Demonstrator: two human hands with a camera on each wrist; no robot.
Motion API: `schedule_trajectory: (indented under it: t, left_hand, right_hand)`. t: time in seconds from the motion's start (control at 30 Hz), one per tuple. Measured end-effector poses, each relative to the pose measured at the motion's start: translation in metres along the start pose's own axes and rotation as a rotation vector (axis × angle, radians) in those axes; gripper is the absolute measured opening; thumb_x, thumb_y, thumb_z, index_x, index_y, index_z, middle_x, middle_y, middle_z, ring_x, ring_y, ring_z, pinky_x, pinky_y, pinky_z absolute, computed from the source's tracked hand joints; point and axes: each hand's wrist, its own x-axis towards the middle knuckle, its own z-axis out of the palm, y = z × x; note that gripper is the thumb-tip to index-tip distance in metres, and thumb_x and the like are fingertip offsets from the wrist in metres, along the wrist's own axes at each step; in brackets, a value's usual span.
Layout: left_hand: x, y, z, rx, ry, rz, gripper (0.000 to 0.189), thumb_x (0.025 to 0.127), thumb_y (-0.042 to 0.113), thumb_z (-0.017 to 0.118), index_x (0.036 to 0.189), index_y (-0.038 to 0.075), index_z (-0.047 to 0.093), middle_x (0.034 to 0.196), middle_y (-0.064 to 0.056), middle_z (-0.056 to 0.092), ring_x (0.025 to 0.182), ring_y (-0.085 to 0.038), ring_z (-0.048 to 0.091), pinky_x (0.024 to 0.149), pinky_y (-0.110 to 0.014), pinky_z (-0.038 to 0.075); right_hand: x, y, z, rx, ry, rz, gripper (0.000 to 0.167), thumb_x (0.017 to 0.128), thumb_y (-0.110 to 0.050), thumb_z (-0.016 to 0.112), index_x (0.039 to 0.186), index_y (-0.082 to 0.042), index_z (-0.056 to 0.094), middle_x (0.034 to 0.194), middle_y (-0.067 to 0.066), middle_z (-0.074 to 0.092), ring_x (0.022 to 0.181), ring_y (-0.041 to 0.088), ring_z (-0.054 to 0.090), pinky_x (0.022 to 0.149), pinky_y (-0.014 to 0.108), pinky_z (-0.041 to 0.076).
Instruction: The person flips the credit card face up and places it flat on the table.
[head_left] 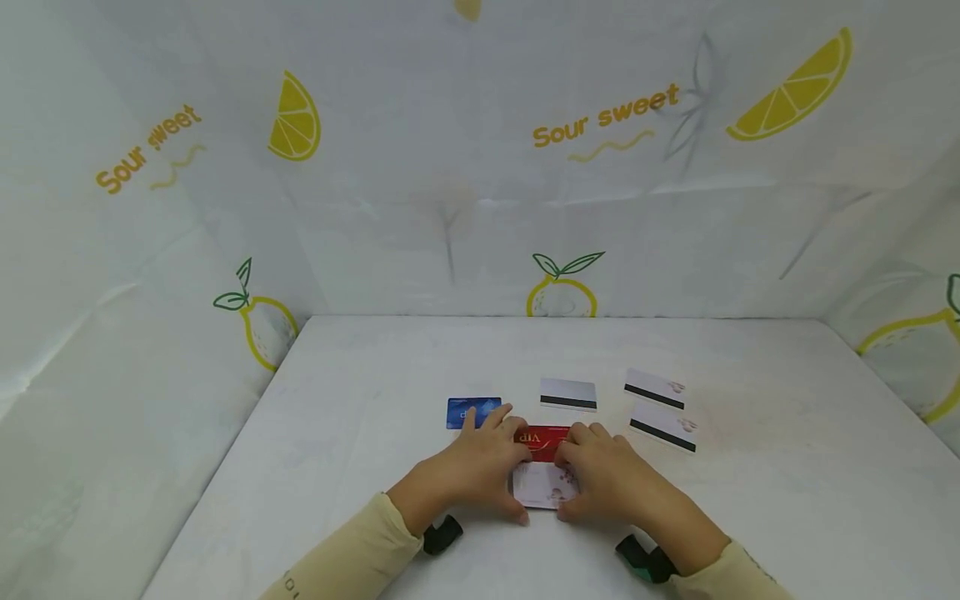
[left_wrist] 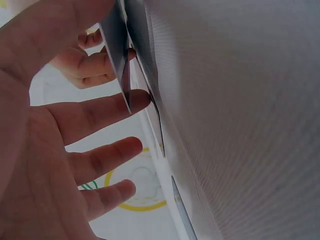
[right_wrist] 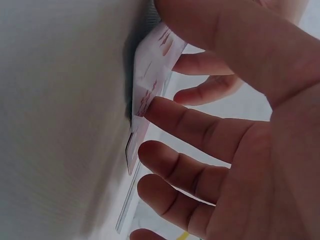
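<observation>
A white card (head_left: pixel 536 486) with a small flower print is held by its two short sides between my hands, its near edge tilted up off the table in the wrist views. My left hand (head_left: pixel 480 467) pinches the left side with thumb and index finger, its other fingers spread. On the opposite side my right hand (head_left: pixel 607 475) grips the card the same way, thumb at the near corner and index finger at the far one. Directly beyond it lies a red VIP card (head_left: pixel 546 442), partly covered by fingertips. A blue card (head_left: pixel 459 407) lies just past the left fingers.
Behind the red card is a white card with a black stripe (head_left: pixel 567 390). Two more striped cards lie to the right, one farther back (head_left: pixel 655 385) and one nearer (head_left: pixel 662 422). A lemon-print cloth (head_left: pixel 420 233) hangs behind the white table (head_left: pixel 360 375).
</observation>
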Motion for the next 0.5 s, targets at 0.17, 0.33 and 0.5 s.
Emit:
schedule_trajectory:
  t: [0.17, 0.33, 0.5]
  left_hand:
    - [0.0001, 0.0001, 0.0001, 0.009, -0.005, -0.014, 0.072, 0.067, 0.06, 0.083, 0.127, 0.025, 0.065, 0.147, -0.002, 0.045, 0.149, -0.032, 0.022, 0.108, -0.072, 0.024]
    - [0.0009, -0.002, 0.001, 0.021, -0.016, -0.032, 0.079, 0.068, 0.062, 0.081, 0.133, 0.023, 0.06, 0.149, -0.004, 0.042, 0.149, -0.033, 0.021, 0.108, -0.071, 0.025]
    - [0.003, -0.0064, 0.0014, -0.022, -0.024, -0.039, 0.079, 0.07, 0.064, 0.079, 0.135, 0.023, 0.058, 0.153, -0.003, 0.038, 0.15, -0.032, 0.017, 0.109, -0.071, 0.022]
  right_hand:
    - [0.0006, 0.0001, 0.001, -0.015, 0.025, -0.009, 0.048, 0.058, -0.046, 0.092, 0.094, -0.023, 0.069, 0.097, -0.005, 0.057, 0.095, 0.016, 0.048, 0.078, 0.039, 0.046]
    - [0.0015, 0.0002, 0.0015, -0.02, 0.033, -0.011, 0.047, 0.059, -0.045, 0.091, 0.093, -0.022, 0.069, 0.098, -0.004, 0.056, 0.097, 0.018, 0.049, 0.079, 0.04, 0.047]
    - [0.0024, 0.0032, -0.0009, 0.008, 0.016, -0.004, 0.047, 0.061, -0.048, 0.09, 0.095, -0.023, 0.069, 0.1, -0.005, 0.057, 0.098, 0.018, 0.05, 0.08, 0.042, 0.046]
